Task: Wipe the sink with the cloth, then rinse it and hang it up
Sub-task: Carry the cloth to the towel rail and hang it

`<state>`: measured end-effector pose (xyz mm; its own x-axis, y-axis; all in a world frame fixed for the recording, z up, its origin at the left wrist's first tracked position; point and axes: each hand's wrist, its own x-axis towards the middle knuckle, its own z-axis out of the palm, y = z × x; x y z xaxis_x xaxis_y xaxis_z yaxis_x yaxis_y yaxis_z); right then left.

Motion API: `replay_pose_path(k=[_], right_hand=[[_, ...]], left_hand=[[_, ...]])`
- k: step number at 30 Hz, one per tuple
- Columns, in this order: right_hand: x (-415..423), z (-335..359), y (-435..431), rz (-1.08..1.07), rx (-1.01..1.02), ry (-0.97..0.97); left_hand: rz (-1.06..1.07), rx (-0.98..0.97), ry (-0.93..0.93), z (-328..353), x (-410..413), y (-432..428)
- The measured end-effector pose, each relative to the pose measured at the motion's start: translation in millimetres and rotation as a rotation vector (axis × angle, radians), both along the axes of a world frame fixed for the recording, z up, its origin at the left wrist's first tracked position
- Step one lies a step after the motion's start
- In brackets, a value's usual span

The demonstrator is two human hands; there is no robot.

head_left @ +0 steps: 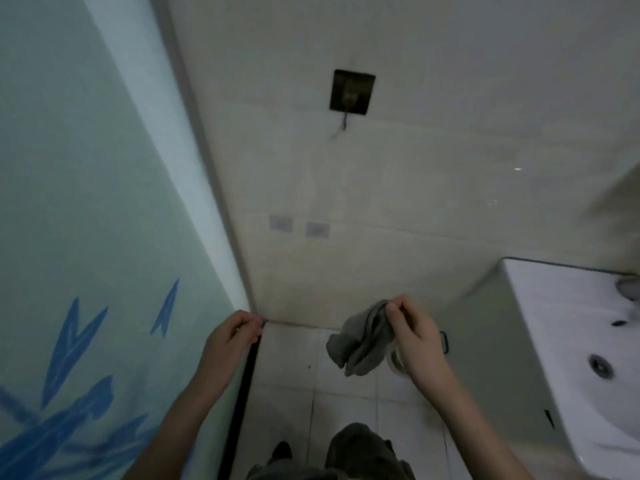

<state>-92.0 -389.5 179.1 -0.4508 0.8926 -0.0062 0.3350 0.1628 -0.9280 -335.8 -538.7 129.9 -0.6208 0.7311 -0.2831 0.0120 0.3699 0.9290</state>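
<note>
My right hand (415, 341) pinches the top edge of a grey cloth (360, 344), which hangs crumpled below my fingers, left of the sink. The white sink (568, 327) sits at the right edge, its drain (598, 366) visible in the basin. A dark square wall hook (351, 92) is fixed to the beige tiled wall, well above both hands. My left hand (230, 341) is curled loosely with nothing in it, near the corner where the wall meets a glass door.
A frosted green glass door (86, 220) with blue leaf shapes fills the left side, with a black strip (247, 386) along its lower edge. Pale floor tiles (294, 375) lie below. Two small grey stickers (299, 226) mark the wall. My legs show at the bottom.
</note>
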Motion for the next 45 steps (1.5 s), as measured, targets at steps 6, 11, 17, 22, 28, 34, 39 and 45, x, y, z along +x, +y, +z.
replay_pose_path(k=[6, 11, 17, 22, 28, 34, 39, 45], right_hand=[[-25.0, 95.0, 63.4, 0.074, 0.229, 0.049], [-42.8, 196.0, 106.6, 0.166, 0.446, 0.088], [-35.0, 322.6, 148.8, 0.109, 0.700, 0.105], [-16.3, 404.0, 155.3, 0.109, 0.922, -0.006], [26.8, 444.8, 167.8, 0.130, 0.989, -0.047], [49.6, 486.8, 167.8, -0.032, 1.261, -0.041], [43.9, 558.0, 187.6, -0.171, 1.523, -0.231], [20.8, 627.3, 228.2, -0.271, 1.664, -0.394]], left_hand=[[-0.295, 0.255, 0.173, 96.7, 6.3, 118.9], [-0.535, 0.513, 0.375, 216.2, 43.2, 197.3], [-0.514, 0.839, 0.713, 342.4, 51.9, 246.1], [-0.356, 1.060, 1.169, 437.6, 45.7, 255.4], [-0.165, 1.262, 1.468, 532.2, 33.4, 245.3], [-0.155, 1.124, 1.692, 595.5, 5.7, 243.4], [-0.010, 0.841, 1.847, 631.5, -25.9, 255.8], [0.057, 0.751, 1.906, 671.7, -42.1, 286.1]])
